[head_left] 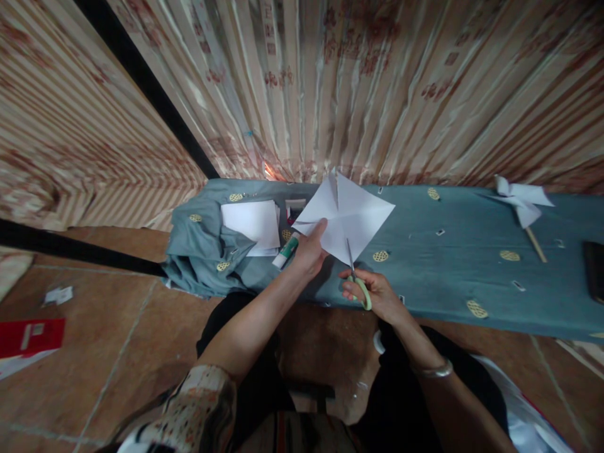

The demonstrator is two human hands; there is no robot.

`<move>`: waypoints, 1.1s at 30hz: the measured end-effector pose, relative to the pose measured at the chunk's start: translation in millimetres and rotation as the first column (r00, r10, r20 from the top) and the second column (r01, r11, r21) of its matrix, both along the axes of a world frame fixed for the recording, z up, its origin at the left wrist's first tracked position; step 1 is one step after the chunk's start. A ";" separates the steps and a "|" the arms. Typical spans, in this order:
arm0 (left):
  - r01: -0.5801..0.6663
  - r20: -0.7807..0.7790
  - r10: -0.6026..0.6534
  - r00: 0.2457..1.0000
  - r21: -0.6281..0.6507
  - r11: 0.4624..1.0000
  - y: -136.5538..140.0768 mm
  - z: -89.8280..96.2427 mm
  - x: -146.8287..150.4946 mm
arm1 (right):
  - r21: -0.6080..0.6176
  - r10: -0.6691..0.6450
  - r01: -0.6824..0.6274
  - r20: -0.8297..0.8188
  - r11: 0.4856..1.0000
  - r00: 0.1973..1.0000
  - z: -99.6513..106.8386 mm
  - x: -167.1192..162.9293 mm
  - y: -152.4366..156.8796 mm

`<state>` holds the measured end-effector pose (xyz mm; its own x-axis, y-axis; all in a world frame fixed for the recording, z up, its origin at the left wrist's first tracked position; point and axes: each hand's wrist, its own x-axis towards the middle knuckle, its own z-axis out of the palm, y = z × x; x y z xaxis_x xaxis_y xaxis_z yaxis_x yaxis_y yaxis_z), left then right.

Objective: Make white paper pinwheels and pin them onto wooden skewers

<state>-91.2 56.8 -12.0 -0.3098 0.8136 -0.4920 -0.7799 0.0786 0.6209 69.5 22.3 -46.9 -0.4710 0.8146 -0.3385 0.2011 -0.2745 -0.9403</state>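
Brown tiled floor [117,327] shows below a narrow surface draped in blue-grey cloth with yellow oval motifs [453,277], and behind it hangs a beige striped curtain with reddish print [377,94]. The right hand [377,292] is curled around the pale-green handles of metal-bladed scissors [363,294]. The left hand [309,253] grips the left part of a creased white paper square [361,211], one digit lying on top. That sheet, turned cornerwise, extends rightward from the left hand and beyond the right, its near corner at the scissor blades.
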 end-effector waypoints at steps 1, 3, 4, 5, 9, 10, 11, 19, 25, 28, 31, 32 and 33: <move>-0.003 -0.002 0.003 1.000 -0.003 1.000 -0.4 0.1 0.4 | 0.001 -0.001 0.001 0.002 1.000 1.000 -0.1 -0.1 0.1; -0.008 -0.006 0.008 1.000 -0.008 1.000 -0.5 0.5 0.5 | -0.012 -0.008 0.008 0.005 1.000 1.000 -1.8 -0.2 0.4; -0.006 -0.005 0.006 1.000 -0.010 1.000 -0.4 0.7 0.4 | -0.022 -0.011 0.011 0.006 1.000 1.000 -3.2 -0.1 0.5; -0.006 -0.003 0.006 1.000 -0.011 1.000 -0.3 0.9 0.1 | -0.029 -0.016 0.016 0.006 0.999 1.000 -4.9 0.1 0.7; 0.002 -0.003 -0.002 1.000 -0.003 1.000 0.1 0.7 -1.2 | -0.019 -0.018 0.018 0.004 1.000 1.000 -11.8 1.7 1.0; 0.004 -0.006 -0.004 1.000 -0.001 1.000 0.0 0.4 -1.4 | -0.015 -0.019 0.020 0.002 1.000 1.000 -12.8 2.0 1.0; 0.007 -0.010 -0.007 1.000 0.002 1.000 -0.2 0.1 -1.4 | -0.015 -0.022 0.022 0.001 1.000 1.000 -13.3 2.1 1.0; 0.018 -0.040 -0.018 0.999 0.014 1.000 -3.7 -3.6 5.0 | -0.007 -0.034 0.034 0.002 0.999 0.999 -5.9 1.8 1.4; 0.028 -0.039 -0.027 0.999 0.023 0.999 -5.0 -3.7 5.2 | -0.022 -0.064 0.064 0.003 0.998 0.998 -7.9 1.4 1.4; 0.027 -0.034 -0.026 0.999 0.020 0.999 -5.0 -3.9 4.7 | -0.026 -0.072 0.072 0.014 0.997 0.997 -9.0 0.8 1.5; 0.027 -0.038 -0.026 0.999 0.030 0.999 -5.0 -5.6 5.5 | -0.030 -0.064 0.065 0.009 0.997 0.998 -8.7 0.6 1.9; 0.028 -0.043 -0.027 0.999 0.040 0.999 -5.0 -6.5 6.1 | -0.031 -0.062 0.062 0.006 0.998 0.998 -8.5 0.7 2.1; 0.029 -0.049 -0.027 0.998 0.051 0.998 -5.2 -7.4 6.8 | -0.034 -0.061 0.061 0.003 0.998 0.998 -8.4 0.8 2.2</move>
<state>-84.5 51.6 -19.5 -0.3086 0.8465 -0.4338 -0.7470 0.0667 0.6615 70.3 24.5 -55.3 -0.4201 0.8300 -0.3669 0.1846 -0.3177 -0.9300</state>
